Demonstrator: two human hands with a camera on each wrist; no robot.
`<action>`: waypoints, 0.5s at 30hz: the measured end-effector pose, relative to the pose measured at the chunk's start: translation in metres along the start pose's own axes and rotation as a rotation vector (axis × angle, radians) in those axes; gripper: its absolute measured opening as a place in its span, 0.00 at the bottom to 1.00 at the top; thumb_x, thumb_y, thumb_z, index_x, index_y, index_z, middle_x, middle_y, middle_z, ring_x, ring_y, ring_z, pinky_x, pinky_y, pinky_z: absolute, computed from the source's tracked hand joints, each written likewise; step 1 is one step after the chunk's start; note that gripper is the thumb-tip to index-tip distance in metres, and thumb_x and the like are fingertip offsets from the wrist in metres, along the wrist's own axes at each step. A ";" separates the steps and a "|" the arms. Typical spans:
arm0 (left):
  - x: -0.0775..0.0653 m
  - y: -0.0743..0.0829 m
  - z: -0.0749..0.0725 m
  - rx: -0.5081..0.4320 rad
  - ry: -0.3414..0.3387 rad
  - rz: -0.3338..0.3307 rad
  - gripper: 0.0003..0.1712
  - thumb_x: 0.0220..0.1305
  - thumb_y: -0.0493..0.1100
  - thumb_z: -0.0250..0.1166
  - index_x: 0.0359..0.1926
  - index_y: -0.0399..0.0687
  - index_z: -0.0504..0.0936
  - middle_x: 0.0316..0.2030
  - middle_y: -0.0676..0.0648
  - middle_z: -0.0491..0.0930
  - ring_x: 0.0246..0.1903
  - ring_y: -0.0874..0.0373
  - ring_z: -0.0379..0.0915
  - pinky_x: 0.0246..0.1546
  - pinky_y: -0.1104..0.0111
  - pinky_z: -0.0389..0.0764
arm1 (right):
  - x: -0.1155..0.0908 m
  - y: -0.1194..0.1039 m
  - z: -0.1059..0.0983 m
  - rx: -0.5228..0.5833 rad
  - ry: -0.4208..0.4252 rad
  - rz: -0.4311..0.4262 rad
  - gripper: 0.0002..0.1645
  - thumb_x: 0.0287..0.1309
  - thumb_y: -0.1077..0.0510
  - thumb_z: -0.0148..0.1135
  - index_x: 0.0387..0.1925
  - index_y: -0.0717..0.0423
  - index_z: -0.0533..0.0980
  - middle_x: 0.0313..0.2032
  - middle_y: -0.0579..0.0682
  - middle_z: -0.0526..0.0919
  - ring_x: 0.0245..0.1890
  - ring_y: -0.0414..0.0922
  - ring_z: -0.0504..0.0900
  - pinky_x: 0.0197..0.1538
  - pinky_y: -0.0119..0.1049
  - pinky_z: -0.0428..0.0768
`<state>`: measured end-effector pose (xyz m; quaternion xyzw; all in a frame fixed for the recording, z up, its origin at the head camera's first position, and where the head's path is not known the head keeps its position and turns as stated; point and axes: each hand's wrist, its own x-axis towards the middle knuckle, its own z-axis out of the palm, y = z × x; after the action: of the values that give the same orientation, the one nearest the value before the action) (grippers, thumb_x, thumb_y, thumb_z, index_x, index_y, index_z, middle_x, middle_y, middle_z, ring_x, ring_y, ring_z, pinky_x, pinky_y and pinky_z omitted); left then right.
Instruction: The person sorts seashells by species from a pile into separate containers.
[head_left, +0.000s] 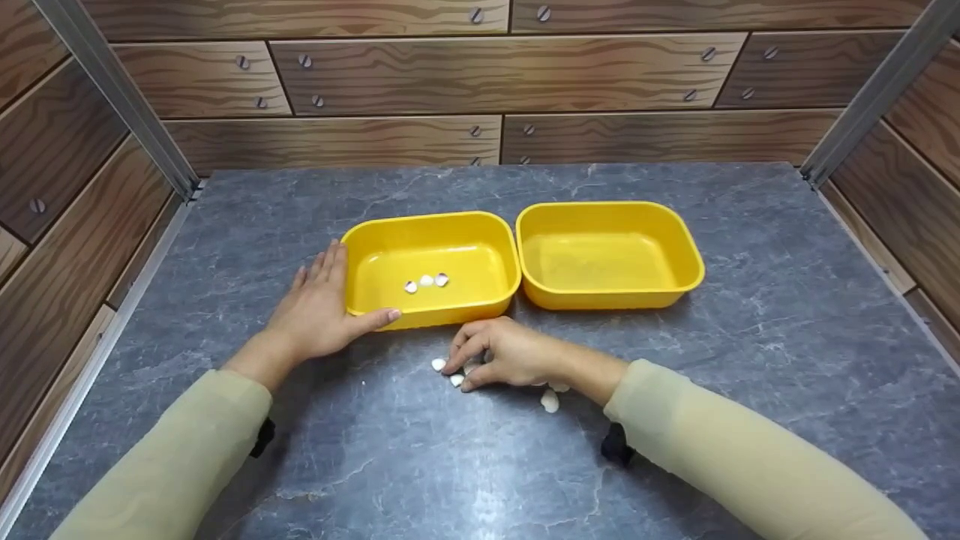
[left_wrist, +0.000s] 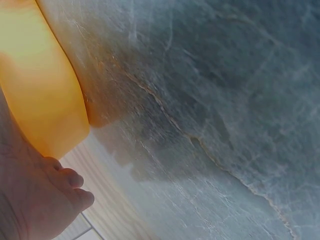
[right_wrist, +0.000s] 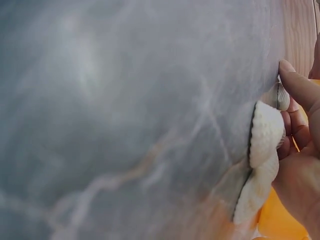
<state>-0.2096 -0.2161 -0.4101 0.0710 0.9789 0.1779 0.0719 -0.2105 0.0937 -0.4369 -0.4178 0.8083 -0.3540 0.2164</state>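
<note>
My left hand (head_left: 315,315) rests against the left yellow tub (head_left: 360,225), fingers straight along its left wall and thumb over the near rim. Three small seashells (head_left: 427,280) lie inside this tub. Just in front of it, my right hand (head_left: 514,352) is low over the table with curved fingers. Its thumb and index fingertip are on either side of a small white seashell (head_left: 457,381), pinching it. Another shell (head_left: 439,365) lies beside the index fingertip. Larger ribbed shells (right_wrist: 266,135) lie under the palm and wrist, partly hidden in the head view.
A second yellow tub (head_left: 611,285) stands right beside the first, with no shells visible in it. A single pale shell (head_left: 550,401) lies near the right wrist. The grey marbled table (head_left: 420,465) is bordered by wood-patterned walls (head_left: 480,75) with metal corner posts.
</note>
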 end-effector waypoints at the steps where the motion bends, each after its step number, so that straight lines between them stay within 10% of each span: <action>1: 0.000 0.000 0.000 0.000 0.001 0.001 0.77 0.63 0.83 0.57 0.83 0.33 0.30 0.84 0.35 0.32 0.83 0.38 0.33 0.81 0.43 0.34 | 0.000 0.000 0.000 0.005 0.003 -0.006 0.15 0.60 0.59 0.79 0.49 0.48 0.92 0.48 0.40 0.86 0.48 0.37 0.81 0.52 0.35 0.81; 15: -0.001 0.000 0.000 0.010 0.005 0.007 0.76 0.64 0.83 0.57 0.83 0.32 0.31 0.84 0.34 0.32 0.83 0.37 0.33 0.80 0.42 0.34 | -0.001 0.002 0.002 0.012 0.017 -0.049 0.11 0.61 0.61 0.78 0.46 0.50 0.92 0.47 0.42 0.87 0.48 0.37 0.82 0.53 0.34 0.82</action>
<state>-0.2091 -0.2161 -0.4097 0.0742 0.9797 0.1734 0.0683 -0.2098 0.0942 -0.4392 -0.4332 0.7975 -0.3676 0.2033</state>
